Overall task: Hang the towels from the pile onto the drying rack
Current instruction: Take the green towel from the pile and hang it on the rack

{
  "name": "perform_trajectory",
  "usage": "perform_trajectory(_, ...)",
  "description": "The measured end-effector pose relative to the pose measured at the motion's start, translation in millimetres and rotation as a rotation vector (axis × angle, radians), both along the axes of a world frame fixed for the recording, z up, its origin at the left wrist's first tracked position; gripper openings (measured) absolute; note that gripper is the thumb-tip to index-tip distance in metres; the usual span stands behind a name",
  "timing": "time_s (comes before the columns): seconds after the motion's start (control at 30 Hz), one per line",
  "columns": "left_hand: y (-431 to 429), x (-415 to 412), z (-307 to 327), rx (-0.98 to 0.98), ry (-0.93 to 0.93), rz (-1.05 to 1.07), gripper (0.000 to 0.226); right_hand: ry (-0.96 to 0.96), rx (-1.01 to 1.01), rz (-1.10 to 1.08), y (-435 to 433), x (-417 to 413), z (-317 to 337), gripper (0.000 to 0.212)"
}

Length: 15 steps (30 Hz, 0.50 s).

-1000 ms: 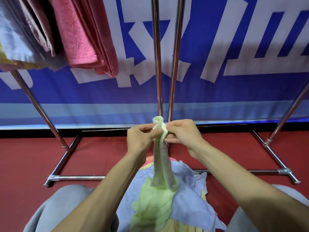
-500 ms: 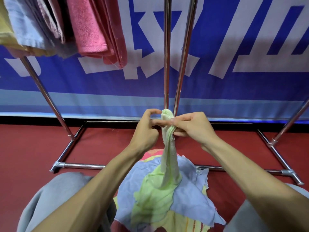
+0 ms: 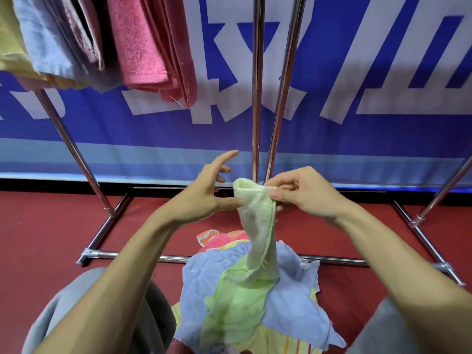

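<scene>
A light green towel [image 3: 258, 226] rises from the pile [image 3: 293, 300] of blue, green, pink and yellow towels on the red floor between my knees. My right hand [image 3: 304, 192] pinches the towel's top edge between thumb and fingers. My left hand [image 3: 207, 192] is just left of the towel, fingers spread and straight, thumb tip touching the cloth. The chrome drying rack [image 3: 256, 85] stands right behind, its two upright bars just beyond the towel's top. Pink [image 3: 138, 42], lilac, blue and yellow towels hang from the rack at the top left.
The rack's base tubes [image 3: 143, 255] lie on the red floor around the pile, with slanted legs at left [image 3: 74, 152] and right [image 3: 444, 190]. A blue and white banner [image 3: 370, 80] covers the wall behind. My grey-clad knees frame the pile.
My left hand has let go of the towel's top and opened its fingers. My right hand keeps its pinch, and the top fold has spread wider. The view has tilted slightly upward.
</scene>
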<state>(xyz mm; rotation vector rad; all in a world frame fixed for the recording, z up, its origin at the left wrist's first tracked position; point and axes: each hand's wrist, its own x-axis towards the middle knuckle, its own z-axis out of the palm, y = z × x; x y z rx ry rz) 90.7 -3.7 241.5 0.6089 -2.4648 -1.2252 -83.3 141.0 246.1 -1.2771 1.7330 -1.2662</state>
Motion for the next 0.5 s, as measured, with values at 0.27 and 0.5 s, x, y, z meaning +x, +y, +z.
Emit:
perform_trajectory(0.27, 11, -11, -3, 0.080, 0.114, -0.041, 0.020, 0.063, -0.043, 0.054, 6, -8, 6, 0.016)
perform_trajectory(0.5, 22, -21, -11, -0.042, 0.140, 0.108, 0.021, 0.433, 0.012, -0.078, 7, -6, -5, 0.010)
